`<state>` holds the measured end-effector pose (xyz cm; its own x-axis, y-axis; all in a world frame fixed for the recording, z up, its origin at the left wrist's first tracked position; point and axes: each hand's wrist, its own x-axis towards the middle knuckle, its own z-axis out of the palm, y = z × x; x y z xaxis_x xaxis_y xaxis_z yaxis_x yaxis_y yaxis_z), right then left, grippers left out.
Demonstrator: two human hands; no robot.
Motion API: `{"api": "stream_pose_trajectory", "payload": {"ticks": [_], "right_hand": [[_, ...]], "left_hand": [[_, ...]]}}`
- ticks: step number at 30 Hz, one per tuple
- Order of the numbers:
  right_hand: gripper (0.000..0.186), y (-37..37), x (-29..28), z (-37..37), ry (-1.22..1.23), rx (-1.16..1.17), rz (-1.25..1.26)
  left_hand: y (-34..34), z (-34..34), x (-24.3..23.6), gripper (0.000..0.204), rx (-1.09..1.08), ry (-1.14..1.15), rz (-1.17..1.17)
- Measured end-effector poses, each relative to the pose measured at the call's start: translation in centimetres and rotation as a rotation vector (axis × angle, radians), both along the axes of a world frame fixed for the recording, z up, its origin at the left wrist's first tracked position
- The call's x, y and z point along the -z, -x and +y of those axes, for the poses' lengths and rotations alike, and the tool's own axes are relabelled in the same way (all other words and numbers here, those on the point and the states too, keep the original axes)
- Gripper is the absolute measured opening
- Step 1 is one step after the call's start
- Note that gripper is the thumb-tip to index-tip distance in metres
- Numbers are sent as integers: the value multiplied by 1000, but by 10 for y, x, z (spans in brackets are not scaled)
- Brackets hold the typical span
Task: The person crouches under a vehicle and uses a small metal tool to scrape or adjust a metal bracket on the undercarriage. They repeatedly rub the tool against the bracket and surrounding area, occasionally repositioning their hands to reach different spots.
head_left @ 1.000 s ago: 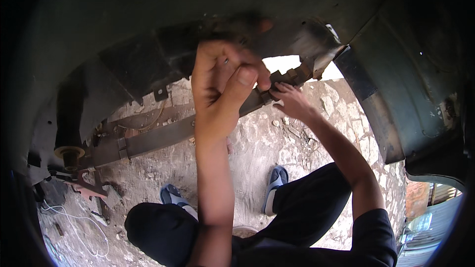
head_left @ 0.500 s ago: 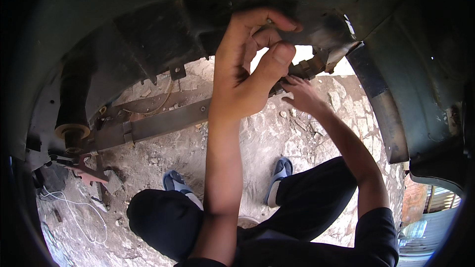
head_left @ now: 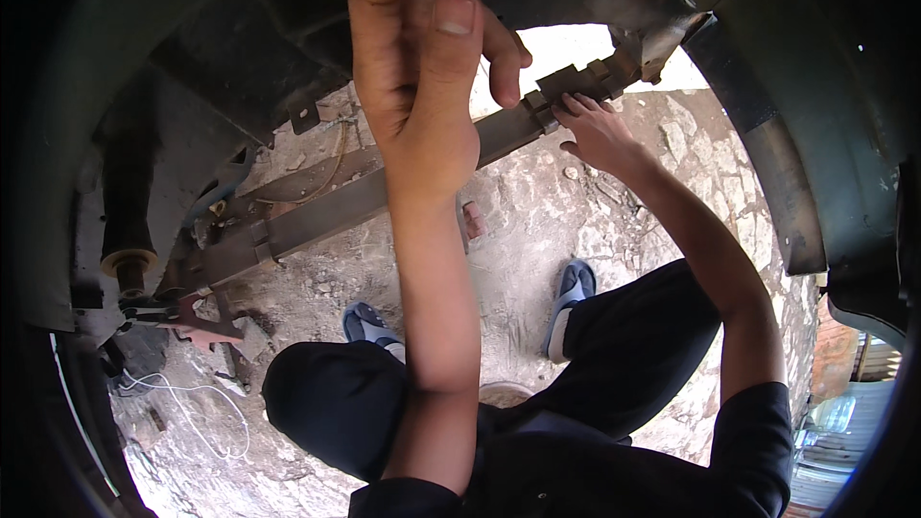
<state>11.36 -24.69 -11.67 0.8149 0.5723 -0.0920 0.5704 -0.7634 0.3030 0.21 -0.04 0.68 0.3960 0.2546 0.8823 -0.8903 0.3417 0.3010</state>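
Observation:
High in front of me, my left hand (head_left: pixel 427 67) is raised against the dark underside of a vehicle's wheel arch (head_left: pixel 240 48). Its fingers are loosely bent and apart, and I see nothing held between them; the fingertips are partly lost in the dark. Farther right, my right hand (head_left: pixel 600 134) rests with fingers stretched on a long steel leaf spring (head_left: pixel 326 221), beside a bracket (head_left: pixel 573 83) clamped round it. The spring slants from lower left to upper right, passing behind my left wrist.
A dark cylindrical part with a tan ring (head_left: pixel 129 257) hangs at left. Below it are a reddish metal piece (head_left: pixel 206 326) and a white cable (head_left: pixel 192 403). A brick fragment (head_left: pixel 473 221) lies on the rough stone floor. Corrugated sheeting (head_left: pixel 844 432) stands at lower right.
My left hand has moved up and left in the view. My right hand still rests on the leaf spring. The whole view has shifted slightly, showing more of the spring near the bracket.

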Motion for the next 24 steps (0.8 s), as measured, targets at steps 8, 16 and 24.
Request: {"api": "stream_pose_trajectory", "payload": {"ticks": [8, 16, 24], "right_hand": [[65, -2, -2, 0, -64, 18, 3], [66, -4, -6, -2, -60, 26, 57], [65, -4, -10, -3, -45, 27, 66]], "left_hand": [[5, -7, -7, 29, 21, 83, -19], [7, -13, -7, 47, 137, 250, 97], [4, -17, -4, 46, 94, 255, 73]]}}
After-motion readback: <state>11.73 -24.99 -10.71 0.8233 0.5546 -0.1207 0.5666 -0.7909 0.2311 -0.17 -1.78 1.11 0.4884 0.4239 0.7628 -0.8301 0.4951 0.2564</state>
